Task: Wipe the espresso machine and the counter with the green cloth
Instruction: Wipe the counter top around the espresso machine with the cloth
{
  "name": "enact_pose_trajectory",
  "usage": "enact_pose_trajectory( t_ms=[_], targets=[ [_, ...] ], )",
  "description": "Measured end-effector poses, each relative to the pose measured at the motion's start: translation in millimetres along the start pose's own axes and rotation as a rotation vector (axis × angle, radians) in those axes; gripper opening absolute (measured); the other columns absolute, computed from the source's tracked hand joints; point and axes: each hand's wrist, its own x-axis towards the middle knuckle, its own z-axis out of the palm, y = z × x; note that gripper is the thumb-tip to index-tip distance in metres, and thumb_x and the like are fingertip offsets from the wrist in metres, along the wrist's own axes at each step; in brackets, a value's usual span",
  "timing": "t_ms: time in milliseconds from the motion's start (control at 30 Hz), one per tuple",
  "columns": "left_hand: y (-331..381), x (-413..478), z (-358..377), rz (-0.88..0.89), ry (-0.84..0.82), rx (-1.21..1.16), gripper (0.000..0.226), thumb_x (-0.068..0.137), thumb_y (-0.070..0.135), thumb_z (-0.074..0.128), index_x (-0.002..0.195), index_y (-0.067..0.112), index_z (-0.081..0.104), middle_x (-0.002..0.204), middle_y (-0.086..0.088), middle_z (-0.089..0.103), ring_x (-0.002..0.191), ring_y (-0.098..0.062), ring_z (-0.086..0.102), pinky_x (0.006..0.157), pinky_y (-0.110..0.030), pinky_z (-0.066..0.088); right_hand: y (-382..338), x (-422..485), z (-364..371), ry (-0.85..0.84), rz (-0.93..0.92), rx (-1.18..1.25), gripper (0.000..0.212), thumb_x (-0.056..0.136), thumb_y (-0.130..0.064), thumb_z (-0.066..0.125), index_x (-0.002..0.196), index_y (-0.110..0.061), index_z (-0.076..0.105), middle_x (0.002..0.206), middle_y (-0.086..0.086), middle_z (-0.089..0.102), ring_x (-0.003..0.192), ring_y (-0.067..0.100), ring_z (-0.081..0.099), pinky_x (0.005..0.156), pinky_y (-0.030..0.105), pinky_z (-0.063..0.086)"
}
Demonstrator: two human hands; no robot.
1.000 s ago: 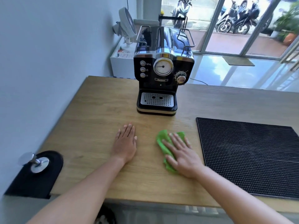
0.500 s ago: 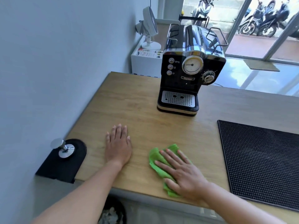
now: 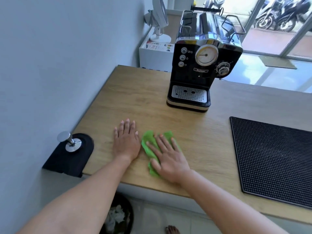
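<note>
The green cloth (image 3: 148,141) lies bunched on the wooden counter (image 3: 135,98) near its front edge. My right hand (image 3: 168,157) presses flat on the cloth, fingers spread and pointing up-left, covering most of it. My left hand (image 3: 125,141) rests flat on the bare wood just left of the cloth, fingers apart, holding nothing. The black and chrome espresso machine (image 3: 202,65) stands upright further back on the counter, with its drip tray facing me, well apart from both hands.
A black ribbed bar mat (image 3: 273,157) covers the counter's right side. A steel tamper (image 3: 69,141) stands on a black mat (image 3: 70,157) at the front left corner by the wall. A bin (image 3: 118,217) sits on the floor below the front edge.
My right hand has slid the cloth leftward across the counter until it sits beside my left hand. The view has swung left; my left hand has stayed planted.
</note>
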Motion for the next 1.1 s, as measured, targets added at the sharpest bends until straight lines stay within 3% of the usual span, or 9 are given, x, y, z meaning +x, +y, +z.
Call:
enact_pose_trajectory(
  t_ms=[67,133,233,367,500,667,800,967,1100],
  targets=[
    [-0.5,-0.7,-0.2,0.004,0.007,0.0,0.056,0.1,0.035,0.018,0.153,0.02,0.015,0.162,0.0,0.007,0.149,-0.019,0.002,0.121,-0.045,0.001,12.4,-51.5,6.9,-0.007,-0.169,-0.01,0.061,0.097,-0.056,0.024,0.154,-0.043,0.008,0.164,-0.005,-0.004,0.151,0.017,-0.01,0.119,0.045,-0.007],
    [-0.3,-1.4,-0.9,0.011,0.0,-0.007,0.056,0.1,0.035,0.017,0.154,0.02,0.014,0.162,0.0,0.006,0.149,-0.019,0.0,0.121,-0.045,0.0,52.7,-82.4,5.3,-0.023,-0.167,-0.034,0.061,0.095,-0.057,0.027,0.152,-0.05,0.007,0.164,-0.008,-0.006,0.15,0.013,-0.013,0.12,0.041,-0.009],
    [1.0,-2.0,-2.2,0.022,0.002,-0.012,0.057,0.1,0.035,0.013,0.154,0.019,0.01,0.162,-0.002,0.004,0.15,-0.021,-0.002,0.121,-0.046,0.0,114.0,-68.7,-8.9,-0.006,0.194,-0.022,0.061,0.088,-0.065,0.013,0.147,-0.057,-0.001,0.164,-0.006,-0.01,0.148,0.011,-0.02,0.121,0.04,-0.008],
    [1.3,-2.1,-2.7,0.025,-0.001,0.0,0.057,0.099,0.035,0.011,0.154,0.019,0.009,0.162,-0.003,0.003,0.149,-0.022,-0.002,0.121,-0.047,0.0,118.3,8.2,-19.5,0.045,0.586,0.085,0.064,0.094,-0.063,0.013,0.153,-0.044,0.0,0.164,-0.001,-0.014,0.149,0.017,-0.018,0.12,0.047,-0.01],
    [-1.2,-1.5,-2.1,0.018,-0.01,0.014,0.057,0.1,0.035,0.012,0.154,0.018,0.01,0.162,-0.003,0.004,0.149,-0.022,-0.002,0.12,-0.047,0.001,39.8,34.5,-9.0,0.026,0.347,0.064,0.064,0.096,-0.06,0.012,0.154,-0.039,-0.002,0.164,0.0,-0.013,0.149,0.019,-0.016,0.12,0.049,-0.011],
    [-0.5,-0.9,-1.4,0.005,-0.002,0.018,0.056,0.1,0.035,0.018,0.153,0.018,0.017,0.162,-0.003,0.009,0.149,-0.023,0.004,0.12,-0.047,0.003,2.7,-67.3,16.6,0.049,0.009,0.025,0.06,0.096,-0.055,0.023,0.154,-0.045,0.008,0.164,-0.005,-0.004,0.151,0.016,-0.009,0.119,0.045,-0.006],
    [4.5,-4.2,-3.2,-0.007,-0.033,0.013,0.055,0.101,0.036,0.019,0.153,0.019,0.015,0.162,-0.005,0.008,0.149,-0.026,0.002,0.12,-0.049,0.001,63.1,-125.1,18.9,0.082,0.264,0.026,0.06,0.093,-0.06,0.019,0.152,-0.049,0.009,0.164,-0.007,0.0,0.151,0.013,-0.008,0.12,0.042,-0.003],
    [11.5,-7.7,0.0,0.019,-0.04,0.029,0.057,0.101,0.04,0.017,0.154,0.02,0.013,0.162,-0.004,0.004,0.149,-0.025,-0.002,0.119,-0.049,-0.003,111.4,-47.0,-8.5,0.063,0.664,0.119,0.066,0.094,-0.057,0.013,0.155,-0.038,0.0,0.164,0.0,-0.014,0.149,0.018,-0.018,0.12,0.048,-0.011],
    [10.5,-9.0,0.4,0.018,-0.045,0.033,0.057,0.1,0.041,0.015,0.154,0.021,0.01,0.163,-0.003,0.002,0.149,-0.024,-0.004,0.12,-0.048,-0.004,71.0,-4.2,-12.1,0.032,0.503,0.105,0.066,0.096,-0.058,0.012,0.155,-0.034,-0.003,0.163,0.002,-0.016,0.149,0.02,-0.02,0.12,0.048,-0.011]
  ],
)
